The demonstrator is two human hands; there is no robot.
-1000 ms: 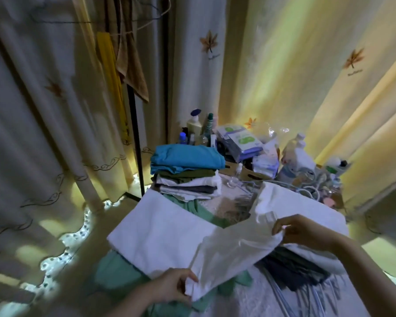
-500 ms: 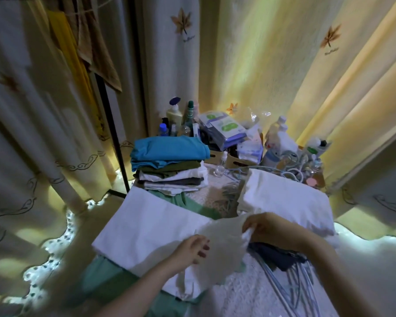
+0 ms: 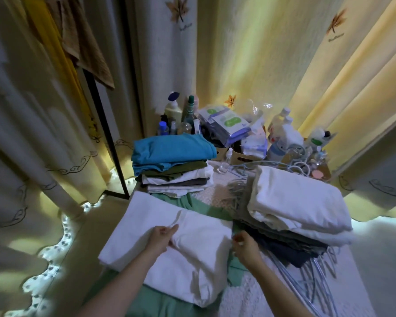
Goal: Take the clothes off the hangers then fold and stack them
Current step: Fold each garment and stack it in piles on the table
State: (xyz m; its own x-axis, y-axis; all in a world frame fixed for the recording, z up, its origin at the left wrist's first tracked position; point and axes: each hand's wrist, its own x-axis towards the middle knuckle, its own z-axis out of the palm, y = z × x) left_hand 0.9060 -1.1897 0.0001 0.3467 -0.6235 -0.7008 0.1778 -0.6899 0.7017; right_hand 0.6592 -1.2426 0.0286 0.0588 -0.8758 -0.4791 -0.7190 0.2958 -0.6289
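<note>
Long pale curtains (image 3: 249,53) hang all around, and warm yellow light shines through them. They have brown leaf pictures (image 3: 178,10) on them. A thin black pole (image 3: 105,143) stands on the left. Bottles (image 3: 173,108) and packets (image 3: 226,124) crowd the back.

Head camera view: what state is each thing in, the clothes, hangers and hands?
white garment: flat, partly folded, on green cloth.
left hand: on the garment's fold; grip unclear.
right hand: fingers curled at the garment's right edge; hold unclear.
blue-topped stack: folded, stacked.
white-topped pile: folded, lying on dark clothes.
hangers: bare, lying flat.
brown towel: hanging.
</note>
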